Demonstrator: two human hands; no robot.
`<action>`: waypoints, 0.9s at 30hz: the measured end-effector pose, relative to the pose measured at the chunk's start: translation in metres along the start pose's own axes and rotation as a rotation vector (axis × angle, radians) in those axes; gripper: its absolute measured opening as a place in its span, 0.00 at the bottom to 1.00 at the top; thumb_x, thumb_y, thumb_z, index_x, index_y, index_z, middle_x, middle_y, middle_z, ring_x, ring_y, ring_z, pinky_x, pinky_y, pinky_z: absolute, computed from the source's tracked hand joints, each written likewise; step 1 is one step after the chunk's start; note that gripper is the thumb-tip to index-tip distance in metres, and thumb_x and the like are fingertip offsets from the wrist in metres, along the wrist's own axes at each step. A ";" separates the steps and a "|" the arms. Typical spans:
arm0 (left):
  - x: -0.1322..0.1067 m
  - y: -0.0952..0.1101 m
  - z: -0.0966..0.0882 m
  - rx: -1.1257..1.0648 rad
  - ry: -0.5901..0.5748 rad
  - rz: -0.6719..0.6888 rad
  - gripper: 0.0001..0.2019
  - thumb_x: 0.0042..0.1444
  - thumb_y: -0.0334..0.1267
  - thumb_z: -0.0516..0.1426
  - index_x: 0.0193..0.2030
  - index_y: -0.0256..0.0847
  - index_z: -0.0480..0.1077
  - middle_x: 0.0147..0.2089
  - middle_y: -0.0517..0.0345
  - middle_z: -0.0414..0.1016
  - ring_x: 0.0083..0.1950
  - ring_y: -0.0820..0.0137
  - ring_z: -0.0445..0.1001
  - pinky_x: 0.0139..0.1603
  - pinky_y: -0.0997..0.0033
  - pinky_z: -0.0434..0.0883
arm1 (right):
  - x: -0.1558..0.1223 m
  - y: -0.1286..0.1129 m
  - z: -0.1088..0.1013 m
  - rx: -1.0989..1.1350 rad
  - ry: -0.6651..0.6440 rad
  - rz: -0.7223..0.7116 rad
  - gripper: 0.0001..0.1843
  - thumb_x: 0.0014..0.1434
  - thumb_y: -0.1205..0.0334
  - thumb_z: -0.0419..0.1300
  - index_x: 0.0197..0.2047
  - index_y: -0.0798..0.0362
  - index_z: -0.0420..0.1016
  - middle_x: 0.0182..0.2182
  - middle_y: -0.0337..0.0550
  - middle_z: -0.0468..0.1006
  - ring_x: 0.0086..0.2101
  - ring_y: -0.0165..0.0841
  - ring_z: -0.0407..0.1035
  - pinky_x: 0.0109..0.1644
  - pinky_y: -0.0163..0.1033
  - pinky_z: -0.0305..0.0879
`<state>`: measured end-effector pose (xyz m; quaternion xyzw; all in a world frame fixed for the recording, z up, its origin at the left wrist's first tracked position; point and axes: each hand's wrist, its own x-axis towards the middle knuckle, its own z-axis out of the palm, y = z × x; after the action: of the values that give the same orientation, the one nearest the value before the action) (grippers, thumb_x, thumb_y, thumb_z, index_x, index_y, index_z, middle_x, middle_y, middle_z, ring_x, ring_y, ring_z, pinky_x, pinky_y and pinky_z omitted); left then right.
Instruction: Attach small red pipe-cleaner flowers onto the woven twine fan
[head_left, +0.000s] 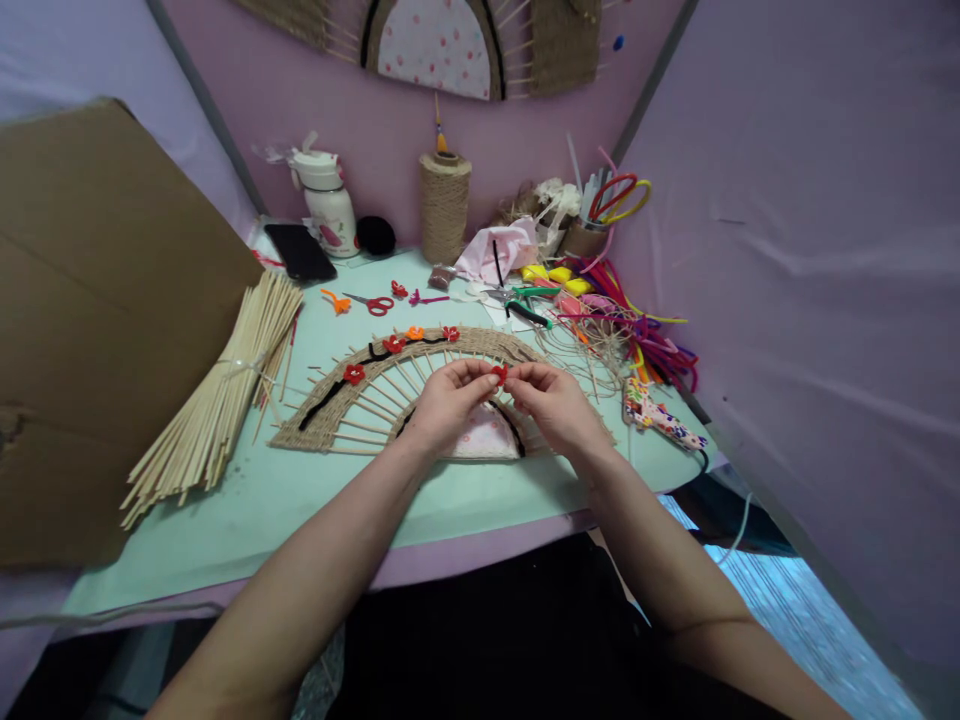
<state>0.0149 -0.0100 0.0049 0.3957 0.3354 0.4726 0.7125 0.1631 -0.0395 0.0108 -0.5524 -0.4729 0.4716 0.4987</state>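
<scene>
Pinched between the fingertips of my left hand [457, 397] and my right hand [551, 398] is a small red pipe-cleaner flower [499, 375]. Both hands are closed on it, just above a fan [300, 432] made of thin sticks and woven twine. Along the fan's left arc runs a black fuzzy stem [330, 393], with red flowers [354, 374] and an orange flower [415, 333] on it. My forearms hide part of the fan's white spotted centre [480, 440].
A bundle of sticks [217, 400] lies left beside a cardboard sheet [112, 330]. Behind the fan are red-handled scissors [375, 304], green-handled pliers [525, 300] and a twine spool [444, 210]. Pipe cleaners [660, 345] and a patterned glue gun [660, 415] lie right.
</scene>
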 end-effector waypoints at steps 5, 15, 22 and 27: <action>0.001 0.003 -0.005 -0.278 -0.086 -0.262 0.07 0.44 0.26 0.65 0.33 0.31 0.75 0.28 0.58 0.74 0.28 0.80 0.70 0.33 0.81 0.69 | 0.002 0.005 -0.002 -0.152 -0.002 -0.245 0.09 0.55 0.55 0.62 0.34 0.52 0.74 0.29 0.39 0.75 0.29 0.29 0.67 0.35 0.35 0.65; 0.000 0.003 -0.008 -0.241 -0.189 -0.426 0.05 0.45 0.25 0.65 0.31 0.31 0.75 0.26 0.58 0.72 0.26 0.81 0.70 0.28 0.83 0.69 | 0.006 0.023 -0.015 -0.494 0.012 -0.782 0.04 0.62 0.64 0.55 0.36 0.48 0.71 0.33 0.42 0.75 0.37 0.35 0.70 0.42 0.43 0.66; 0.000 -0.001 -0.003 -0.140 -0.077 -0.311 0.08 0.41 0.27 0.67 0.29 0.32 0.73 0.25 0.59 0.73 0.26 0.80 0.69 0.30 0.80 0.67 | -0.001 0.021 -0.010 -0.401 0.052 -0.617 0.04 0.61 0.62 0.58 0.34 0.49 0.73 0.32 0.41 0.75 0.35 0.33 0.70 0.42 0.40 0.66; -0.002 0.001 -0.001 -0.102 -0.071 -0.281 0.11 0.38 0.30 0.69 0.28 0.33 0.73 0.25 0.60 0.73 0.25 0.80 0.69 0.29 0.79 0.65 | 0.002 0.021 -0.012 -0.235 -0.067 -0.389 0.05 0.57 0.58 0.61 0.36 0.50 0.74 0.33 0.39 0.76 0.35 0.33 0.71 0.41 0.39 0.67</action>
<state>0.0125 -0.0109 0.0057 0.3244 0.3376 0.3705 0.8022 0.1766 -0.0404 -0.0096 -0.4889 -0.6387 0.3264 0.4966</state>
